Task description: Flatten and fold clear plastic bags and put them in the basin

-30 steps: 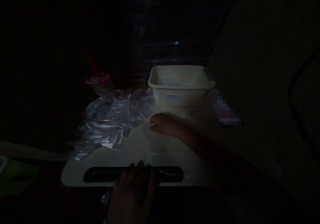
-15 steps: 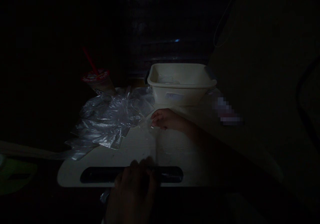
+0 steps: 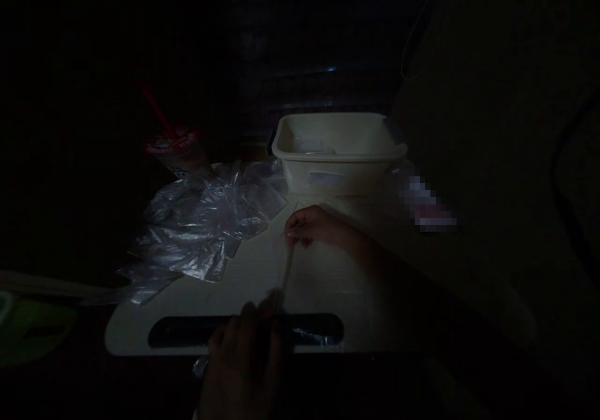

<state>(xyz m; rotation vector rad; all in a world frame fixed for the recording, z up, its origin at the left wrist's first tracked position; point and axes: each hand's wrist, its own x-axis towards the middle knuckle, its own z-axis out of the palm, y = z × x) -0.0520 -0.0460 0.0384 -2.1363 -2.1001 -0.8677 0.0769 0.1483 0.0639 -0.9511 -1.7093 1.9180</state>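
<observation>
A thin, clear plastic bag (image 3: 285,271) runs between my two hands over the white tabletop, its outline faint in the dark. Thumb and fingers of my right hand (image 3: 312,227) pinch its far end. My left hand (image 3: 246,351) is curled at the near edge, above the dark slot (image 3: 182,330), with its fingertips at the bag's near end; deep shadow hides part of the fingers. To the left lies a crumpled heap of clear plastic bags (image 3: 197,226).
Behind the hands stands a cream plastic tub (image 3: 342,176) with some clear pieces inside. A lidded cup (image 3: 180,154) with a red straw is at the back left. Something green (image 3: 37,329) sits low at the left. A pixelated patch covers an item at right.
The plastic between my hands now looks narrower and more drawn together. My right fingers have closed more tightly on it. A shiny bit of film now shows over the slot's right part.
</observation>
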